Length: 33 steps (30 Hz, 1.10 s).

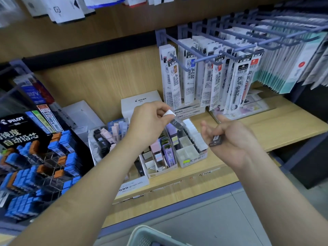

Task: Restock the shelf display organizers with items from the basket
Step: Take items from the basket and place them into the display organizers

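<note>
Compartment organizer (193, 159): stands on shelf (266, 121). Left of it: clear bin (115, 121), then PILOT display stand (35, 157). Behind: PILOT box (142, 102), hanging refill packs (213, 77). Before, lower: basket (142, 229). Above: left hand (149, 121) pinching lead case (175, 122). Right: right hand (230, 137) holding second lead case (215, 141).

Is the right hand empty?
No, the right hand grips a small dark case, while the left hand pinches a white-capped case.

I count two hands, the left hand (149, 125) pinching one white-capped lead case (174, 121), the right hand (234, 139) holding one dark lead case (215, 141). Beneath them stand three organizers: one clear organizer (113, 121), one middle organizer (163, 172) and one white organizer (193, 159). One white Pilot box (142, 101) sits beyond the left hand, one black Pilot display (16, 125) far to its left, and one basket (142, 235) on the near side of both.
</note>
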Available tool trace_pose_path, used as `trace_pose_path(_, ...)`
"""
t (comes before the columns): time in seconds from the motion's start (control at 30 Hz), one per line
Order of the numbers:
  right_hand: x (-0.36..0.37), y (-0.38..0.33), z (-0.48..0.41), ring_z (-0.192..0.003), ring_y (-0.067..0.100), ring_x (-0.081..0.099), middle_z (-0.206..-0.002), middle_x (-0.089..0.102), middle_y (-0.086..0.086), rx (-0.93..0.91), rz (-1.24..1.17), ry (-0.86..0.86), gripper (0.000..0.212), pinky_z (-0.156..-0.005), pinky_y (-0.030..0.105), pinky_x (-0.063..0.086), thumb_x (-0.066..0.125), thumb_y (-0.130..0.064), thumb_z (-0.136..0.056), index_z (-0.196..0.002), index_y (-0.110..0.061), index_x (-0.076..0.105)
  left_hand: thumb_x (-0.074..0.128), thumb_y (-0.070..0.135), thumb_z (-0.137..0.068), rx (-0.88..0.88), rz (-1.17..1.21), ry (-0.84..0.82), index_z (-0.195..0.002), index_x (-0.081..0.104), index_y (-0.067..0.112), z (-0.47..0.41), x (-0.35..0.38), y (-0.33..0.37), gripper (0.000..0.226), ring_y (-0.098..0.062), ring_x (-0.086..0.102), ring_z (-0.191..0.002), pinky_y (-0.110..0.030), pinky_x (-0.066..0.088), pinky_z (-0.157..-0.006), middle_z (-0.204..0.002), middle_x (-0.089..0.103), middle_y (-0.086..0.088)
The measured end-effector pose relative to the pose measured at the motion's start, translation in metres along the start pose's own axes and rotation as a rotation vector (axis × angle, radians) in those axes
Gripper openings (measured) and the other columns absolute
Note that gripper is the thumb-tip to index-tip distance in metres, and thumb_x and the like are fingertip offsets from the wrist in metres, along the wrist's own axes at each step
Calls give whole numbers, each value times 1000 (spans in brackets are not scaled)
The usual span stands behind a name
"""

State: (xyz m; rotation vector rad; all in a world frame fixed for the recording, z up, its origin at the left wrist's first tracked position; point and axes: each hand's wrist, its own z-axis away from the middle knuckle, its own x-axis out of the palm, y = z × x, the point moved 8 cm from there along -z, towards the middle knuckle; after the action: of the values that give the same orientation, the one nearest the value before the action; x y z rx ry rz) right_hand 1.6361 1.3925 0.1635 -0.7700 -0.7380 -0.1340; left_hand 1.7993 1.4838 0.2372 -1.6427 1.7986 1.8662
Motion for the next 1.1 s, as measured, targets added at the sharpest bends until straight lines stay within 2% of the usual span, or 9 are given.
trace_pose_path(0.07, 4, -4, 3, -93, 28, 70, -122, 50, 31, 0, -37, -37, 71, -74, 33, 59, 29, 22, -85, -143, -16, 43, 73, 29, -83, 46, -135, -35, -94, 74, 24, -11, 14, 3, 13, -7, 60, -74, -20, 47, -72, -82, 70, 7)
trace_pose_path(0.13, 3, -7, 6, -70, 22, 72, -114, 56, 31, -3, -56, -21, 58, -54, 23, 55, 33, 14, -92, -138, -19, 46, 70, 31, -84, 73, -246, -65, -102, 74, 22, -20, 27, 2, 21, -13, 61, -82, -24, 46, -76, -90, 71, 3)
trace_pose_path(0.27, -5, -6, 3, -42, 9, 43, -108, 67, 28, 5, -21, 52, 39, -33, 14, 27, 39, 2, -90, -125, -11, 51, 69, 30, -85, 85, -347, -123, -101, 74, 21, -35, 52, -3, 19, -23, 61, -93, -33, 48, -81, -93, 72, -2)
trace_pose_path(0.43, -11, -5, -5, -48, 12, 48, -107, 67, 26, 21, -67, 66, 49, -37, 18, 33, 36, 1, -84, -129, -11, 51, 71, 31, -82, 67, -397, -120, -101, 71, 22, -47, 67, -14, 21, -20, 59, -95, -30, 48, -77, -94, 70, -1)
trace_pose_path(0.63, -8, -3, -2, -83, 17, 63, -112, 66, 21, 28, -89, 28, 41, -61, 20, 39, 37, 8, -87, -119, -7, 58, 75, 33, -78, 76, -424, -111, -91, 73, 25, -53, 67, -8, 15, -18, 58, -92, -29, 49, -76, -88, 70, 3)
trace_pose_path(0.83, -3, -2, 3, -49, 13, 50, -94, 73, 12, 12, -16, 8, 34, -46, 19, 37, 32, 0, -88, -111, -4, 58, 72, 33, -79, 113, -514, -151, -96, 70, 28, -47, 74, -11, 17, -19, 53, -96, -31, 44, -78, -89, 67, 6)
trace_pose_path(0.93, -2, -1, 7, -41, 12, 45, -62, 52, 7, 7, 4, 40, 31, -37, 17, 35, 33, 1, -86, -101, -1, 60, 69, 25, -80, 95, -508, -135, -89, 62, 30, -45, 78, -15, 13, -20, 48, -101, -33, 40, -80, -90, 65, 5)
trace_pose_path(1.03, 5, -5, 10, -44, 14, 50, -66, 52, 10, -31, 41, -1, 28, -41, 19, 46, 36, 9, -86, -99, 1, 59, 68, 25, -81, 60, -558, -144, -77, 56, 31, -43, 81, -18, 14, -21, 45, -105, -33, 35, -80, -91, 64, 4)
trace_pose_path(1.1, 11, -6, 12, -54, 20, 64, -75, 61, 18, -45, 44, -81, 24, -57, 26, 59, 46, 16, -86, -105, 8, 57, 65, 26, -83, 62, -590, -141, -78, 61, 31, -42, 80, -19, 8, -22, 44, -107, -33, 33, -80, -94, 63, 4)
